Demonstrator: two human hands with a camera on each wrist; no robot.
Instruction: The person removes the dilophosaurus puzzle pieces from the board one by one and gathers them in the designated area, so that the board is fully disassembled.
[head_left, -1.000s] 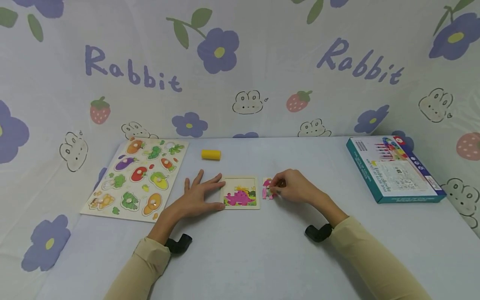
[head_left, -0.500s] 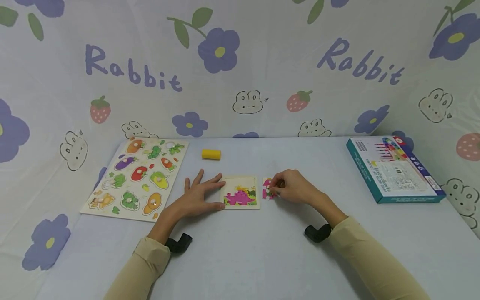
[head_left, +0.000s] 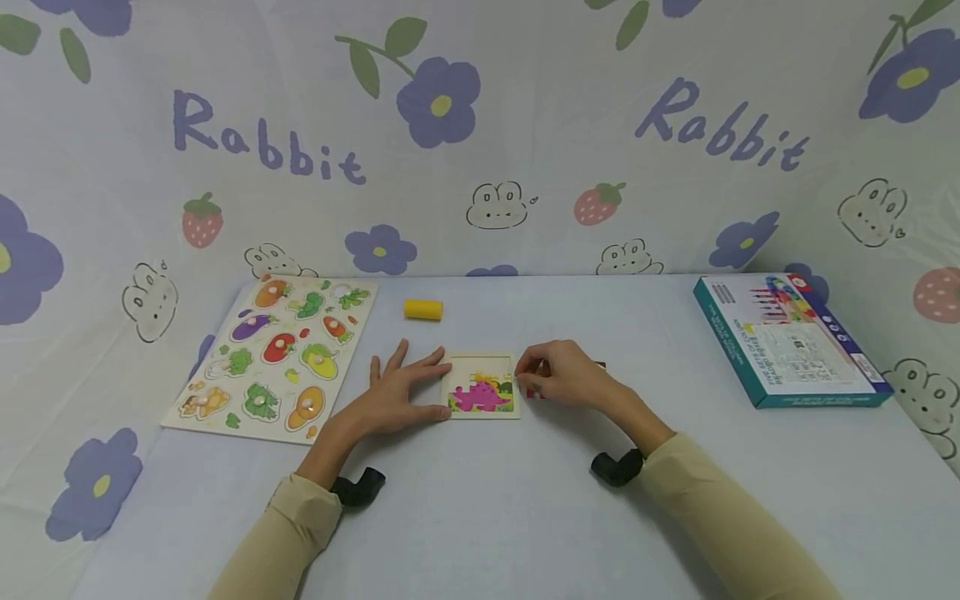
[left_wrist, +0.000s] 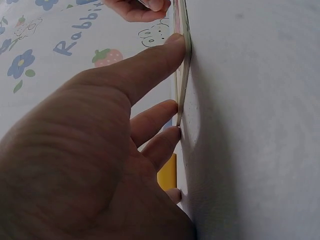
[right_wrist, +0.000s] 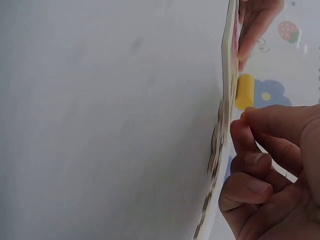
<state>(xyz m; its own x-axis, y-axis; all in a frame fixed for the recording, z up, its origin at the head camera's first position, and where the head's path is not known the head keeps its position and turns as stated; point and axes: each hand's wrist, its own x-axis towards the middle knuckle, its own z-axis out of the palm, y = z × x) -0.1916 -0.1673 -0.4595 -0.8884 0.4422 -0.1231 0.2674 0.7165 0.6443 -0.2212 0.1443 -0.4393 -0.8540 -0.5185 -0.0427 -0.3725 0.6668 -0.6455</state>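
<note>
A small square jigsaw tray [head_left: 480, 363] lies mid-table, its lower half filled with pieces picturing a pink dinosaur. My left hand [head_left: 397, 396] is spread, with thumb and fingertips touching the tray's left edge. Just beyond the right edge, my right hand [head_left: 566, 377] brings thumb and forefinger together. A thin pale sliver shows between those fingers in the left wrist view, seemingly a puzzle piece [left_wrist: 144, 2], mostly hidden. Under this hand lie loose pink puzzle pieces [head_left: 534, 393], partly covered. The right wrist view sees these flat pieces [right_wrist: 216, 142] edge-on beside the tray.
At the left lies a vegetable peg puzzle board [head_left: 292, 375], close to my left forearm. A yellow cylinder [head_left: 423, 310] rests behind the tray. At the back right sits a teal-edged box [head_left: 795, 342]. A printed fabric wall [head_left: 525, 108] borders the table's back.
My right hand has moved left from the loose pieces to the tray's right edge, uncovering a brown edge behind it. My left hand has kept its place.
</note>
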